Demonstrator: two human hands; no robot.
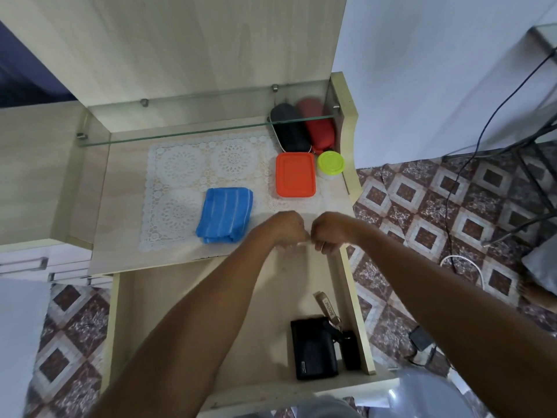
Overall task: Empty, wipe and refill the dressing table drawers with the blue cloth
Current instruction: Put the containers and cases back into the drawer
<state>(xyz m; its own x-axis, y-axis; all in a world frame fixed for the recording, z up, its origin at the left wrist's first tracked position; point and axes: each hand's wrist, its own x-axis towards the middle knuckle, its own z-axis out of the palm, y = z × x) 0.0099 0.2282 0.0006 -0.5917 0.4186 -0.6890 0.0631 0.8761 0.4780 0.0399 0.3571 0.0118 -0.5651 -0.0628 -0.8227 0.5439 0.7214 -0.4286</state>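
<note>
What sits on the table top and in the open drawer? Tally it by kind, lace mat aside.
Blue cloth: 1
Lidded tubs: 2, orange tub, green tub
Pouches: 2, black pouch, red pouch
Wallet: 1
Key bunch: 1
Total: 7

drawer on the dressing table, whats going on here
A person has the left hand and right hand side by side at the back of the open drawer, fingers curled; whether they hold anything is too blurred to tell. A black wallet and keys lie in its front right corner, so it is not emptied yet. The blue cloth sits folded and untouched on the lace mat on top.
</note>
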